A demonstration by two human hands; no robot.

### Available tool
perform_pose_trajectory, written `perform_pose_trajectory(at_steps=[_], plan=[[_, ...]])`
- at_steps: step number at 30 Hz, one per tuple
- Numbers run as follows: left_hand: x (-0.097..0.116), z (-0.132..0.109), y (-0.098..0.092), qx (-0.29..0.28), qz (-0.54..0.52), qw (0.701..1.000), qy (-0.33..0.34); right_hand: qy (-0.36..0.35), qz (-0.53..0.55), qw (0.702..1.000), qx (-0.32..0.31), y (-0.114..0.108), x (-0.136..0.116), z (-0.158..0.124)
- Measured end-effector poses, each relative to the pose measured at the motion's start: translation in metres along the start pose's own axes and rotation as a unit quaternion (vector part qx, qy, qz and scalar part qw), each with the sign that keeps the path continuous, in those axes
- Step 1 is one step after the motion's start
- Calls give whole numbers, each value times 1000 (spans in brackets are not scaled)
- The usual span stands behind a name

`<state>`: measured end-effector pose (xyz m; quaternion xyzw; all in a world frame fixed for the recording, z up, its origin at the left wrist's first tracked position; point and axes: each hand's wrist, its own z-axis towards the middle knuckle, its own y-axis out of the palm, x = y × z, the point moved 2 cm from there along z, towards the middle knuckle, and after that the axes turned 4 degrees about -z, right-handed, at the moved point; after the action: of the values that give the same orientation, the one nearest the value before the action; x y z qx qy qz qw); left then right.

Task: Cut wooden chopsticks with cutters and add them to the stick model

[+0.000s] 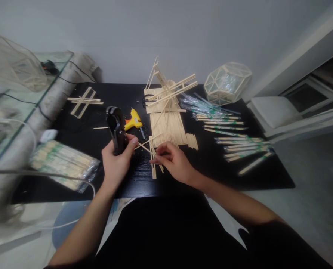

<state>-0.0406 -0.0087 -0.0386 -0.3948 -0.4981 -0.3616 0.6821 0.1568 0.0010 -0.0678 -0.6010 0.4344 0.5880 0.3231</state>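
My left hand is closed round a black hand tool that points up. Thin wooden sticks cross between its fingertips and my other hand. My right hand has its thumb and fingers pinched together at the near ends of these sticks. Beneath the right fingers, a few loose sticks lie on the black table. Just beyond, a flat mat of sticks lies under a stick structure. A yellow glue gun rests beyond my left hand.
Wrapped stick bundles lie at the left and right. Crossed sticks sit at the back left. A polyhedral stick frame stands at the back right, near a white seat. A cable hangs at the left.
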Motion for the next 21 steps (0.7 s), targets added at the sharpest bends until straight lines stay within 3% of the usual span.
perform_pose_trajectory(at_steps=[4, 8, 11, 16, 21], plan=[[-2, 0, -1, 35, 57, 998, 22, -5, -22, 1000, -15, 4, 1, 1], [-4, -2, -3, 26, 82, 996, 35, -4, -53, 998, -26, 5, 0, 4], [-8, 0, -6, 25, 74, 996, 35, -17, -153, 987, -42, 2, -6, 9], [-14, 8, -17, 87, 41, 995, 30, -12, -414, 910, -10, -10, -16, 29], [-11, 6, -20, 81, 59, 995, 22, 18, -500, 864, -47, -5, -15, 41]])
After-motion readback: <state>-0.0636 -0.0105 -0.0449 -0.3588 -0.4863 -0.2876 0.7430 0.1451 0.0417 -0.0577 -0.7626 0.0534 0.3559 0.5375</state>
